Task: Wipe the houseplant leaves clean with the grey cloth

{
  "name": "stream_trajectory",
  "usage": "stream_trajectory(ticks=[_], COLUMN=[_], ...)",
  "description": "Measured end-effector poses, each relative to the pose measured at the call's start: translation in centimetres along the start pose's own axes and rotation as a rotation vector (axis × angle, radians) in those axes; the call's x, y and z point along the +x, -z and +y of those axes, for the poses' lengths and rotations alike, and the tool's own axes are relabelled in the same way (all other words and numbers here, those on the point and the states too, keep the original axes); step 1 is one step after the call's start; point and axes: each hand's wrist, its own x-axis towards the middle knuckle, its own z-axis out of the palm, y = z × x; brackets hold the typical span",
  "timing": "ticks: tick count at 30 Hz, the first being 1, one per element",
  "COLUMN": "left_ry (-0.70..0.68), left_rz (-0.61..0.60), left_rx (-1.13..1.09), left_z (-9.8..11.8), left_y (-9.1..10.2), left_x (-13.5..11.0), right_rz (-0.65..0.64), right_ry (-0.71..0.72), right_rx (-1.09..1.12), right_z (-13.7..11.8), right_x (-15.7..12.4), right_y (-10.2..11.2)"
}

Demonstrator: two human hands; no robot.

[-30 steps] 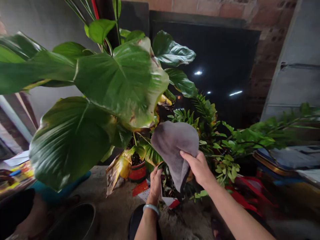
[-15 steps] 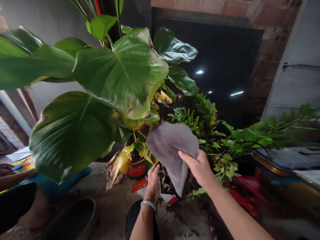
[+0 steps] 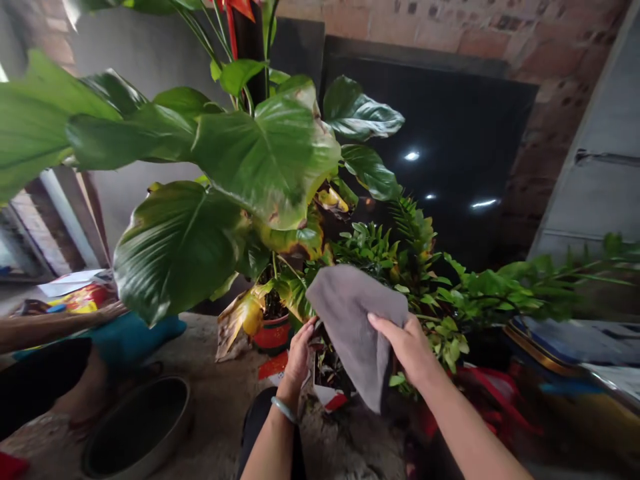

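Observation:
My right hand (image 3: 411, 348) grips a grey cloth (image 3: 355, 320) that drapes over the leaves of a small potted plant (image 3: 330, 373). My left hand (image 3: 299, 353), a bracelet on its wrist, reaches under the cloth to the rim of that white and red pot; its fingers are curled there, and what they hold is hidden. Just behind stands a red pot (image 3: 273, 333) bearing a plant with very large green leaves (image 3: 270, 157), some yellowed and browned at the edges.
A fern-like plant (image 3: 470, 287) spreads to the right. A round dark basin (image 3: 137, 427) sits on the concrete floor at lower left. Another person's arm (image 3: 55, 327) lies at the left. Red and blue items (image 3: 545, 353) are stacked at the right.
The view has shifted up and to the right a little. Both hands stay at the small plant, and the cloth has sunk slightly lower over it.

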Motion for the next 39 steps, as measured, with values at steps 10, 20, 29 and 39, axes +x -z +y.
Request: stream_trajectory(ticks=[10,20,29,39], left_ry=[0.055,0.014,0.056,0.306], left_rz=[0.041,0.078,0.515,-0.146], left_rx=[0.031,0.061,0.126,0.000], left_z=[0.3,0.4,1.3,1.2], left_y=[-0.6,-1.5,-0.1,-5.9], left_x=[-1.0,-2.3,-2.6,-14.7], right_rz=[0.006,0.451,0.324,0.134], right_ry=[-0.336,-0.189,-0.513,-0.495], right_rx=[-0.087,0.231,0.429,0.610], right_z=[5.8,3.4,8.5,8.6], right_x=[-5.0,3.0,-6.8,-7.1], right_y=[0.4,5.0,5.0,2.7])
